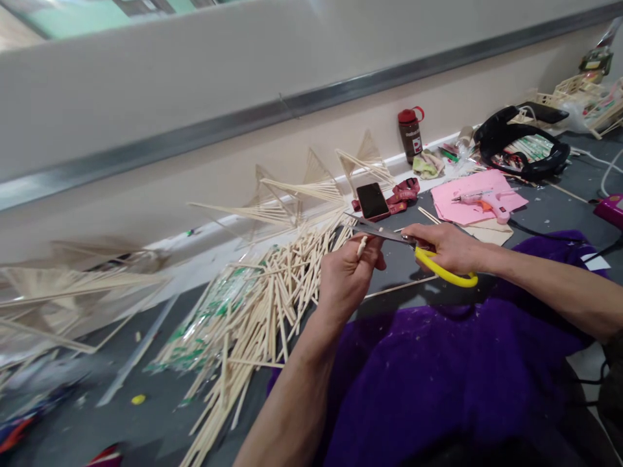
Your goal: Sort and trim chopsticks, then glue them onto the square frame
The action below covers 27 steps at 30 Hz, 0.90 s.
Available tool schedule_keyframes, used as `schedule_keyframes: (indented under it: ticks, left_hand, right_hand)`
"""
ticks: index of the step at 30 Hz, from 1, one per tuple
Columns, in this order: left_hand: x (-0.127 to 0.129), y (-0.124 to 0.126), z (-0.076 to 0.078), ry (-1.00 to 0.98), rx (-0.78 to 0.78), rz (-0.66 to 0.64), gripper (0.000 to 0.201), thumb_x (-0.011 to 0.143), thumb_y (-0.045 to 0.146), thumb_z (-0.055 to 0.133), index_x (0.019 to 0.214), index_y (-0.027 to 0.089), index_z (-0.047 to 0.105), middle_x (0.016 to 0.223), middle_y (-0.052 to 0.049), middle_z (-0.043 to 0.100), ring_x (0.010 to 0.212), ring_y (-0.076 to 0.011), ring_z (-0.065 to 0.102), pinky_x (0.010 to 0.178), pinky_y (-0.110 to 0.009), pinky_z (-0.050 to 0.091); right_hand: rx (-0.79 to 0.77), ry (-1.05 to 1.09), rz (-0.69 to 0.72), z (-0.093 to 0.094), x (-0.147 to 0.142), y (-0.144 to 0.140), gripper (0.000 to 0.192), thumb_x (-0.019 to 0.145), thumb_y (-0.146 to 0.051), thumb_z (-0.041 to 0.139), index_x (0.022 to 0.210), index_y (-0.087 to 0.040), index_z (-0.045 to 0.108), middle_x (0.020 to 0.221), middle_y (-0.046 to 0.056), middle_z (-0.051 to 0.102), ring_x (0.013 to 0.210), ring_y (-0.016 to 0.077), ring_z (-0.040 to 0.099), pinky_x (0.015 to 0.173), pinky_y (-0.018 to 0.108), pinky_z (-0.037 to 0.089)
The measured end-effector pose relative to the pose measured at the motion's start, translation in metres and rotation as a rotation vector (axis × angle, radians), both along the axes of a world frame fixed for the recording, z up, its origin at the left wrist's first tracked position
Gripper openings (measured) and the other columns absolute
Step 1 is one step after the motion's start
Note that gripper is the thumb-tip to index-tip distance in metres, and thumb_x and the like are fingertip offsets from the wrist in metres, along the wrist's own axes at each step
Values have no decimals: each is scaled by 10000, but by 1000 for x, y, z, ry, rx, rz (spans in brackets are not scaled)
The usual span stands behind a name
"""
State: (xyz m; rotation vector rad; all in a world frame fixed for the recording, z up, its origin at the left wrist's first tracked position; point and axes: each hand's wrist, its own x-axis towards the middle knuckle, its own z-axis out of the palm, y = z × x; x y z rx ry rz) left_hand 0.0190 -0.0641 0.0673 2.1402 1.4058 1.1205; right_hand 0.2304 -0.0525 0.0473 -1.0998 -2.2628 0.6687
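- Left hand (346, 275): closed in a fist-like pinch around a short pale stick (361, 246), whose rounded tip pokes up between thumb and forefinger, pointing toward 12 o'clock.
- Right hand (450, 246): fingers curled through the yellow loop handle of the scissors (413, 250), gripping it firmly; the thumb lies on top.
- Key relation: the stick stands at 9 o'clock from the right hand, touching or just beside the steel blades. The blades' long axis runs toward 10 o'clock, crossing the stick's upright axis nearly at a right angle. Whether the blades are parted cannot be told; they look close together.
- Materials: the scissors have smooth grey metal blades and a glossy plastic handle; the stick is matt, light wood, thin and round.
- Stick pile (263, 305): many similar long sticks lie loosely heaped at 8 o'clock from the left hand, partly over green-printed wrappers, on the grey floor (150, 415).
- Fan-shaped frames (311, 191): built from sticks, triangular and ribbed, leaning along the wall at 11 o'clock.
- Purple cloth (462, 370): soft, speckled with pale flecks, lying beneath both forearms.
- At 1 o'clock: a dark phone (372, 200), a brown bottle (410, 134) with a red cap, and a pink glue gun (487, 201) resting on pink paper (462, 204).
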Motion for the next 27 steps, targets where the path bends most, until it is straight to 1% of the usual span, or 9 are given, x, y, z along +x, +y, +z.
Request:
schedule_keyframes:
  ticks: [3,5,10,14,18,21,27]
  left_hand:
    - [1,0,1,4,-15,77,211,841,348,592,691,215,655,582,26,656,556,-125,615,600,-234,468]
    - [2,-1,2,17,-11,103,158,830,335,599,736,221,653,561,45,651,551,-125,615,616,-234,471]
    - [-1,-3,4,32,24,53,266,825,269,535,578,218,619,627,16,679,586,-120,613,633,-237,474]
    - [-3,-3,4,9,-22,29,337,852,305,535,539,215,620,562,1,639,589,-132,608,564,-227,466]
    - [-1,-4,6,-33,-56,-11,384,878,353,539,530,208,612,527,-12,614,564,-131,597,502,-215,442]
    - [0,-5,7,-73,-69,-39,371,884,354,544,554,203,618,543,-13,624,526,-117,577,475,-210,420]
    - [2,-4,5,-115,-79,-38,371,886,356,545,560,194,615,542,-6,624,488,-94,532,450,-199,375]
  right_hand:
    - [-31,0,-19,1,-1,-1,344,823,-244,558,1159,-180,587,702,-42,524,609,108,429,611,234,287]
    - [-64,-11,-22,2,-2,-2,344,818,-264,578,1152,-184,582,706,-45,523,615,108,429,612,234,286]
    - [-98,-42,-8,3,-2,-3,440,797,-365,656,1184,-183,557,779,-29,563,654,117,452,627,241,304]
    - [-87,-37,16,4,1,-2,515,798,-468,666,1212,-184,549,816,-11,585,682,132,475,639,248,321]
    - [-72,-19,43,3,3,-1,543,790,-503,670,1210,-181,549,821,-8,577,678,130,462,648,249,329]
    - [-86,10,56,3,3,-1,530,789,-480,660,1205,-169,555,791,-19,555,664,126,447,646,250,328]
    - [-91,73,47,1,1,-2,378,787,-265,573,1148,-154,590,692,-51,505,619,109,433,632,238,318]
